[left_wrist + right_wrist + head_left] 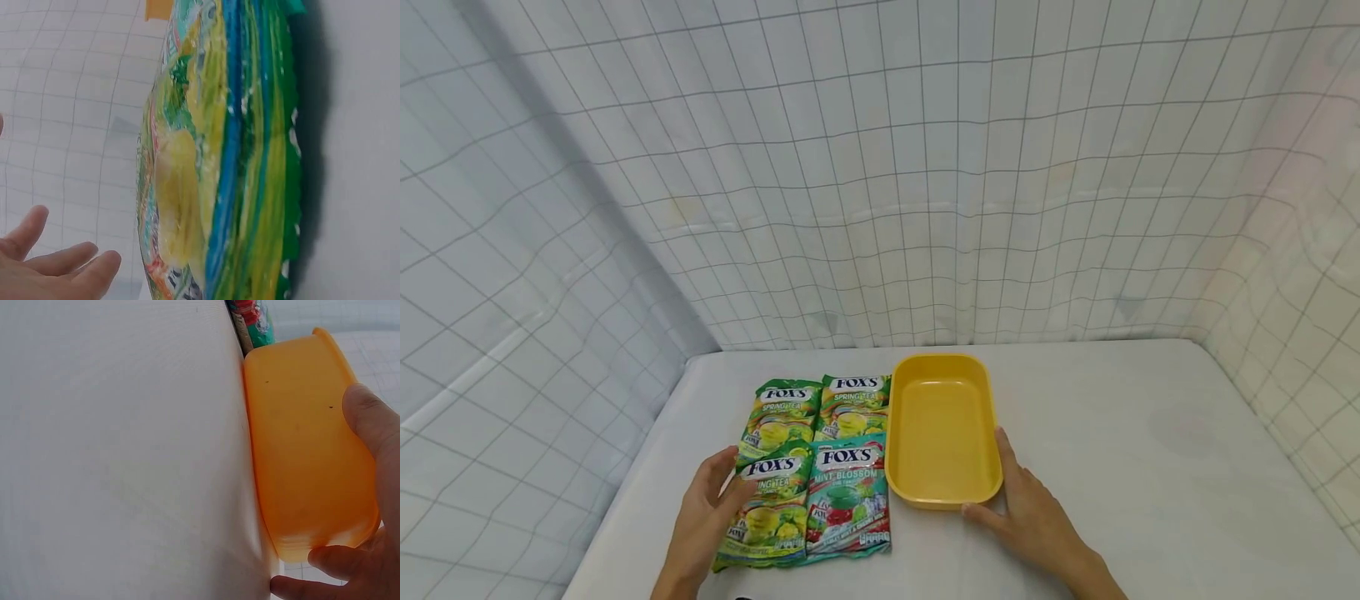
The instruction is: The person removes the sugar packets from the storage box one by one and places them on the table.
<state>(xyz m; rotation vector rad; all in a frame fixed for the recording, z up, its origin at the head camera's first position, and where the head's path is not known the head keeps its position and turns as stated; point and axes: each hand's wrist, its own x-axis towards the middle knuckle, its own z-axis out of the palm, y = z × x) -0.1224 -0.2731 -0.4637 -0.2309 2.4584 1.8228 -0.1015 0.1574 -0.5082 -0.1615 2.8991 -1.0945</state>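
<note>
The left hand (703,512) lies on the bench (1150,467) with its fingers (730,492) loosely spread and nearly straight, the thumb and fingertips touching the left edge of the near-left sweet packet (767,512); nothing is gripped; in the left wrist view the fingers (69,272) show relaxed and apart beside the packet (219,175), which fills the frame edge-on.

Just beyond those fingers lie two more green packets, the far-left packet (778,417) and the far-right packet (853,407); to the right of the touched one, edge to edge with it, lies the teal mint packet (848,500); all four sit flat in a two-by-two block.

The right hand (1033,521) rests at the near-right corner of the yellow tray (943,496), its fingers (1007,454) stretched along the tray's right wall and the thumb against the near wall; the fingers are fairly straight, pressing rather than clasping; the right wrist view shows a finger (369,419) lying on the tray's wall (300,444) and others by its corner.

The tray stands just left of those fingers, its left wall beside the packets; a white gridded cloth (880,167) hangs behind the bench.
</note>
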